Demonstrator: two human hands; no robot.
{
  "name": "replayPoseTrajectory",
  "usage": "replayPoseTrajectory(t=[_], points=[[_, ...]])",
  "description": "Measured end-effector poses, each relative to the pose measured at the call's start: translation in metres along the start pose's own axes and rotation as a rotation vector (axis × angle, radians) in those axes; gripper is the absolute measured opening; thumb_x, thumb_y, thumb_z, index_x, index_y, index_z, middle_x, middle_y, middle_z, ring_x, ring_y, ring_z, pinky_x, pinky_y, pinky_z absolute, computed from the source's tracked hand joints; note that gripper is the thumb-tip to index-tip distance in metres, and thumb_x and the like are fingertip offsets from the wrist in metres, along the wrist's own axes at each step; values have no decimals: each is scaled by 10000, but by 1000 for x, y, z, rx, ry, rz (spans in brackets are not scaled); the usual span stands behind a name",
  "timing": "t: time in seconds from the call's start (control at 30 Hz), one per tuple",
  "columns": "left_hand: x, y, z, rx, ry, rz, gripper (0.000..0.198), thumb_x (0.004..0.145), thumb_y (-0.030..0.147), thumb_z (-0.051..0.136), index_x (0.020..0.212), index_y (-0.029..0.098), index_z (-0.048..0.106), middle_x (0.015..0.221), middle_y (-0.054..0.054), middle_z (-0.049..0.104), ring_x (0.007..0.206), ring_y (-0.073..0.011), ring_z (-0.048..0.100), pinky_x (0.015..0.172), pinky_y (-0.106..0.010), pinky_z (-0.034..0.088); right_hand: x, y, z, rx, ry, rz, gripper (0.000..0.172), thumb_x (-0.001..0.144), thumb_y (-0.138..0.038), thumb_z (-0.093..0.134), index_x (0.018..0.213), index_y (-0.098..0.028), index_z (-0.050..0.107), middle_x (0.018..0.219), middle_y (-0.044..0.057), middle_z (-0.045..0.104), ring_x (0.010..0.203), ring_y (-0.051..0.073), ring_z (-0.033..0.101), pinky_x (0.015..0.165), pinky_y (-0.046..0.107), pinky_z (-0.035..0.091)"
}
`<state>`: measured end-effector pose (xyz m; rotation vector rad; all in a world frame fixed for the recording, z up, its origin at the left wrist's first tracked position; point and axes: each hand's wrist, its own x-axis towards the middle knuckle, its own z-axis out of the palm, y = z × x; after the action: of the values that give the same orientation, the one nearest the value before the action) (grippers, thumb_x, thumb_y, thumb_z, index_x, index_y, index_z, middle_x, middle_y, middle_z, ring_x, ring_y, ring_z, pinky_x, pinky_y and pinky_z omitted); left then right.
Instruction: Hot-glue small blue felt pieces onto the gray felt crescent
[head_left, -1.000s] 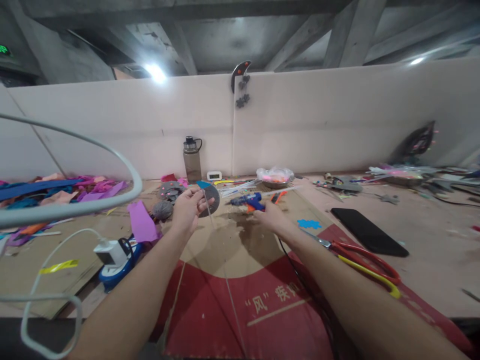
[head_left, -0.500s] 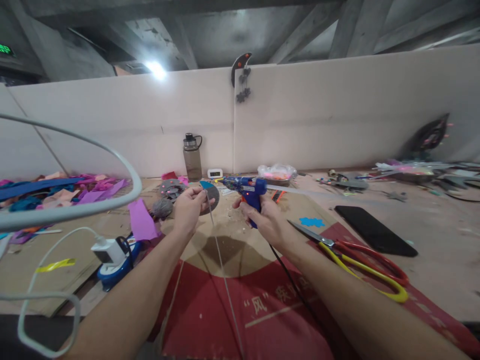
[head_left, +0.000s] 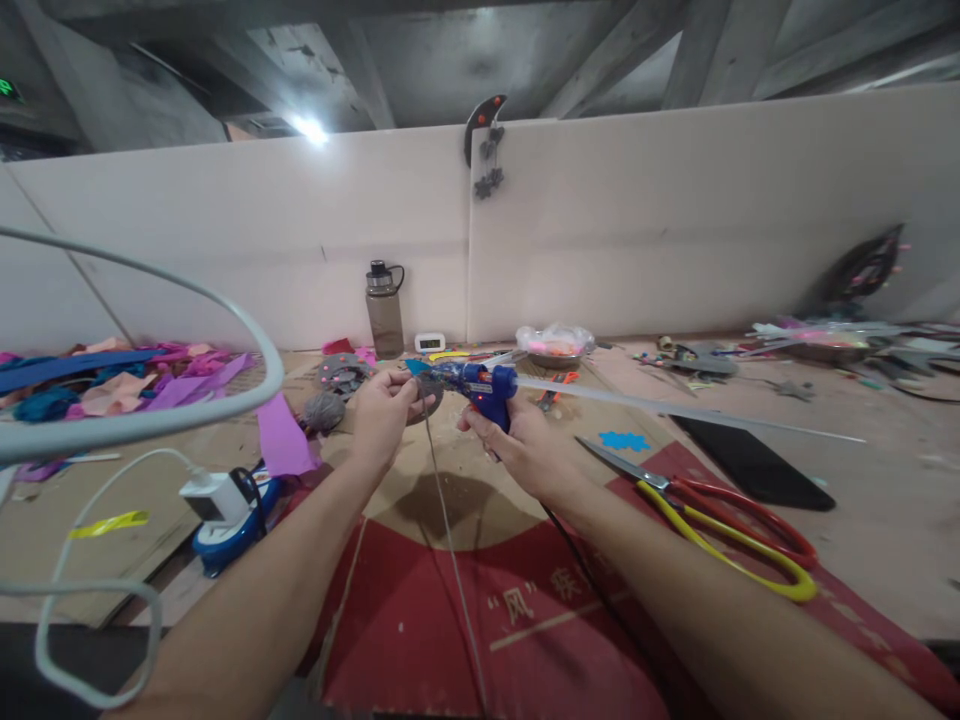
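My left hand (head_left: 384, 408) pinches a round grey felt piece (head_left: 430, 400) with a blue patch at its top edge. A grey yarn strand (head_left: 444, 500) runs from it down toward me. In my right hand (head_left: 517, 435) is a blue hot glue gun (head_left: 491, 388), its nozzle pointing left at the felt piece. Whether the tip touches the felt I cannot tell. A long clear glue stick (head_left: 675, 405) sticks out of the gun's back, and its dark cord hangs below my wrist.
Large scissors (head_left: 697, 500) with red and yellow handles lie right, near a blue felt flower (head_left: 624, 441) and a black phone (head_left: 750, 460). Left are a power strip (head_left: 225, 535) with a white charger (head_left: 215, 498) and felt scraps (head_left: 135, 385). A bottle (head_left: 385, 315) stands behind.
The glue gun has moved left and slightly down, bringing its nozzle to the felt piece. My left hand stays nearly in place, with the felt piece tilted flatter.
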<state>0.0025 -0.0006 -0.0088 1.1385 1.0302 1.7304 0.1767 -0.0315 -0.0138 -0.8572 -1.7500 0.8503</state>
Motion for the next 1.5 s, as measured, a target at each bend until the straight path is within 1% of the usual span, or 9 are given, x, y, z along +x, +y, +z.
replayPoseTrajectory(t=[0.2, 0.3, 0.4, 0.5, 0.67, 0.87, 1.0, 1.17, 1.5], points=[[-1, 0, 1, 9, -14, 6, 166, 646, 234, 694, 721, 148, 573, 680, -1, 625, 631, -111, 631, 671, -278, 566, -1, -2, 1, -12, 4, 14, 190, 848, -353, 530, 906, -173, 555, 771, 35, 620, 608, 125, 514, 555, 244, 381], [-1, 1, 1, 11, -11, 9, 161, 647, 231, 689, 723, 153, 570, 679, 2, 625, 643, -117, 634, 640, -263, 558, 0, -2, 1, -29, -4, 14, 180, 848, -348, 525, 886, -174, 557, 749, 30, 611, 600, 125, 507, 556, 249, 384], [-1, 1, 1, 12, -14, 13, 160, 646, 230, 688, 724, 161, 567, 677, 3, 628, 651, -126, 640, 621, -258, 552, 0, 1, 2, -39, -10, 18, 186, 851, -356, 519, 867, -175, 559, 749, 30, 609, 590, 122, 499, 553, 251, 385], [-1, 0, 0, 31, -19, 17, 148, 655, 227, 678, 723, 163, 563, 671, 2, 629, 638, -128, 642, 616, -258, 547, 1, 4, 2, -28, -3, 17, 201, 856, -370, 509, 891, -177, 553, 781, 34, 616, 583, 117, 496, 548, 249, 386], [-1, -1, -2, 56, -24, 44, 141, 676, 243, 669, 726, 166, 562, 666, 7, 628, 629, -127, 647, 630, -257, 547, 2, 8, 2, -11, 20, 14, 213, 848, -371, 518, 948, -183, 533, 787, 30, 616, 574, 116, 496, 536, 245, 386], [0, -1, -3, 60, -15, 50, 153, 683, 258, 678, 735, 162, 571, 682, 3, 635, 625, -124, 648, 643, -265, 561, 2, 6, 1, -21, 50, 22, 183, 840, -354, 526, 919, -189, 538, 756, 22, 607, 574, 120, 498, 532, 241, 385], [-1, 1, -2, 29, -2, 40, 182, 659, 259, 705, 733, 156, 575, 694, -6, 636, 632, -130, 649, 654, -283, 569, 2, 4, 0, -41, 60, 30, 191, 842, -360, 522, 923, -188, 546, 746, 22, 603, 586, 127, 508, 540, 246, 391], [-1, 2, -1, 34, -1, 66, 171, 656, 253, 697, 714, 158, 566, 664, 18, 612, 619, -118, 629, 671, -297, 571, 2, 6, -1, -47, 58, 24, 189, 840, -377, 524, 887, -194, 543, 709, 16, 587, 586, 134, 505, 542, 253, 397], [-2, 3, -1, 14, -1, 67, 172, 651, 261, 693, 707, 167, 560, 652, 20, 611, 621, -123, 621, 672, -299, 561, 3, 9, -3, -79, 81, 32, 221, 833, -412, 517, 866, -196, 545, 624, 2, 550, 540, 139, 489, 514, 261, 384]])
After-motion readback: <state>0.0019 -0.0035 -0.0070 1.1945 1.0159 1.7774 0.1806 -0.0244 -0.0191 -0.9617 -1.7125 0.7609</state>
